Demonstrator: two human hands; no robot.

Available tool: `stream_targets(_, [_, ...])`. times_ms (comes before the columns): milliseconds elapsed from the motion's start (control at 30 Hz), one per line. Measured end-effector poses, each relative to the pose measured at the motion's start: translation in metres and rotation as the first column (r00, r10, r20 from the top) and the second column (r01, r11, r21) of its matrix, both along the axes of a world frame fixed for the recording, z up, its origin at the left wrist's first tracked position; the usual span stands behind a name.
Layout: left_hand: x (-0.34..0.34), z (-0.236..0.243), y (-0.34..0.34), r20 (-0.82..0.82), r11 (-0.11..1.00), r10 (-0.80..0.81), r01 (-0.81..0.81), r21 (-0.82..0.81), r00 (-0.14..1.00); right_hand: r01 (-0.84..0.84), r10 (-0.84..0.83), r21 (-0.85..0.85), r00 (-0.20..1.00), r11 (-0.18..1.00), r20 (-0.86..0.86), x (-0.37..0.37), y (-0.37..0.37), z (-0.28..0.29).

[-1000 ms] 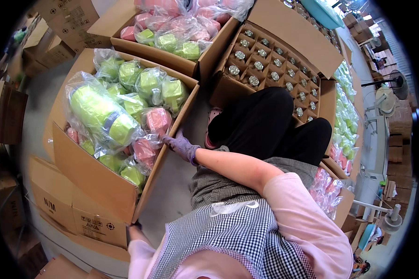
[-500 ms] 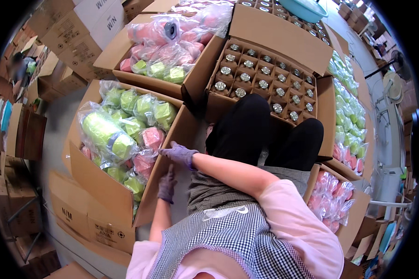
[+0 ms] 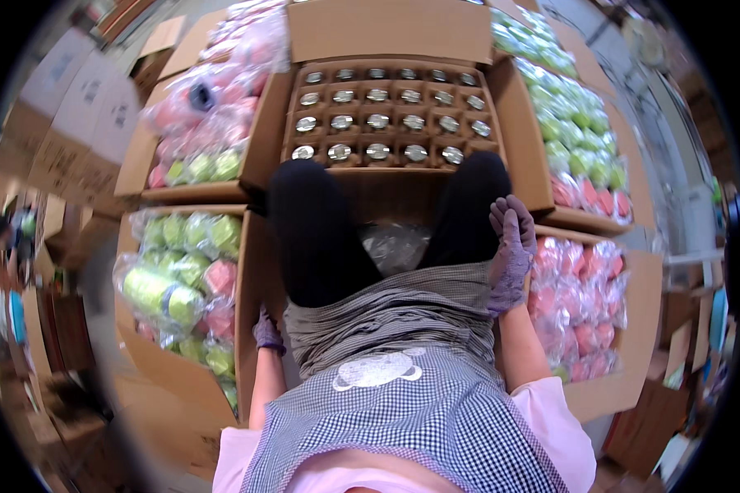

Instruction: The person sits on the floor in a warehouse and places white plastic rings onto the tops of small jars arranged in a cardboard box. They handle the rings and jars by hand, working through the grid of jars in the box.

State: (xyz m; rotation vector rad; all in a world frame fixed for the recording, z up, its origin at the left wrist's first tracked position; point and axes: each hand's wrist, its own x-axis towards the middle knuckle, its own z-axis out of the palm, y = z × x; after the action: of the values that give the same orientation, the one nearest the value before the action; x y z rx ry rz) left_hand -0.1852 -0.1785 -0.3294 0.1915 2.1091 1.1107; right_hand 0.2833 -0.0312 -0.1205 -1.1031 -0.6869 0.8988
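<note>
My right hand [image 3: 511, 251], in a purple-grey glove, is raised beside my right knee, palm turned up, fingers extended and slightly bent with nothing in them. Close to it on the right is a carton of pink plastic-wrapped items [image 3: 580, 308]. My left hand [image 3: 269, 331], gloved alike, hangs low against the right wall of the left carton [image 3: 244, 308]; its fingers are partly hidden and blurred. In that carton are green wrapped items [image 3: 191, 267] and several pink ones, with a larger green wrapped bottle-like item [image 3: 163, 297] lying on top.
Ahead of my knees stands a divided carton [image 3: 390, 168] holding rows of silver-topped items [image 3: 377, 122]. An open carton of pink and green wrapped items [image 3: 193, 156] is at far left, another [image 3: 580, 135] at far right. Clear plastic [image 3: 396, 246] lies between my legs.
My body and view have turned right, toward the divided carton. My right hand has left the left carton's edge and swung across to my right knee. The left hand stays beside the left carton.
</note>
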Motion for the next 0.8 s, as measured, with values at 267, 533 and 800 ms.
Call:
stream_targets(267, [-0.033,-0.052,0.019,-0.099,0.704,-0.665,0.578,-0.412,0.74,0.273,-0.217,-0.358,0.958,0.893,0.19,0.058,-0.088,-0.088])
stream_targets(533, [-0.034,0.093,0.116,-0.55,0.555,-0.73,0.821,-0.132,0.406,0.46,-0.392,-0.129,0.848,0.878,0.357,0.042,-0.077,-0.037])
stream_targets(800, [0.13,0.268,0.165,-0.81,0.572,-0.137,0.713,0.406,0.571,-0.451,0.287,-0.344,-0.192,0.824,0.938,-0.045,0.092,0.021])
